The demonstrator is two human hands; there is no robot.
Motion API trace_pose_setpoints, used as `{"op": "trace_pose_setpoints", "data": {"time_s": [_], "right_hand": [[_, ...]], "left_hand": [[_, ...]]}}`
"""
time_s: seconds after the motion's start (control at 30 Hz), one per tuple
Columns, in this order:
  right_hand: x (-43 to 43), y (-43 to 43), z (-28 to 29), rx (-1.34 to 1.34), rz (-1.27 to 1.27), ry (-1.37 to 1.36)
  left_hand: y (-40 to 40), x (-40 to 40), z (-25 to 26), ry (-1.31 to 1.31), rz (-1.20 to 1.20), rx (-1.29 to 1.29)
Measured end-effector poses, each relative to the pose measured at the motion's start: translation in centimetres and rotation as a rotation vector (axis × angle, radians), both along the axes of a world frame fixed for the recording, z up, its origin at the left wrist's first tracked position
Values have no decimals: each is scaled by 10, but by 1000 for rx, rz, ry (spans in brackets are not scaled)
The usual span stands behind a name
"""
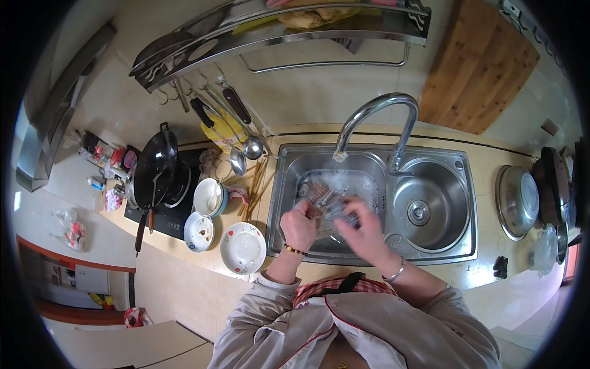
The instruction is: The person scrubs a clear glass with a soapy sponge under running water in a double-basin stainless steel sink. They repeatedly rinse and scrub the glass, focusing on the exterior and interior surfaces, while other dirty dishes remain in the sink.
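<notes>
Both my hands are over the large left basin [283, 207] of a steel double sink. My left hand [299, 223], with a beaded bracelet at the wrist, is curled with the thumb on top; what lies inside its fingers is hidden. Close beside it, my right hand [364, 226] is blurred by motion and grips a greyish scrubber-like thing [341, 213], too smeared to name surely. Foamy water [359, 182] lies in the basin below. Several slim utensils [325, 196] show in the water just beyond my hands.
A chrome faucet [375, 104] arches over the basin. The round basin [431, 207] adjoins it on the right. At left are a flowered bowl [243, 246], a soiled plate [199, 232], stacked bowls [208, 198], chopsticks [252, 191] and a wok [154, 161]. A metal bowl [518, 203] stands right.
</notes>
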State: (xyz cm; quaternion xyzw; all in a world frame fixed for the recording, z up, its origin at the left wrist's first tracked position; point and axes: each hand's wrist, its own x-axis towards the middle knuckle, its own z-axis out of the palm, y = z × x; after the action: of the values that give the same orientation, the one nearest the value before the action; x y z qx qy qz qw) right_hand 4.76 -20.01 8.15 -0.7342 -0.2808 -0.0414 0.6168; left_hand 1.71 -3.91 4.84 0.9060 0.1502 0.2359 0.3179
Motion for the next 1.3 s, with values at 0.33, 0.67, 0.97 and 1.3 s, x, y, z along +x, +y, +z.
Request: {"op": "trace_pose_setpoints", "data": {"time_s": [0.33,0.67,0.97,1.3], "right_hand": [[53,14,-41,-257,451,751],[2,47,-119,836,263,1646],[29,37,-133,340,-112,1140],[23,22,-38,-85,40,-240]], "left_hand": [[-7,7,22,-258,-305,215],[14,35,-13,-348,168,-920],[-16,11,15,369,-359,-1326],[0,1,12,542,-550,-1533]]}}
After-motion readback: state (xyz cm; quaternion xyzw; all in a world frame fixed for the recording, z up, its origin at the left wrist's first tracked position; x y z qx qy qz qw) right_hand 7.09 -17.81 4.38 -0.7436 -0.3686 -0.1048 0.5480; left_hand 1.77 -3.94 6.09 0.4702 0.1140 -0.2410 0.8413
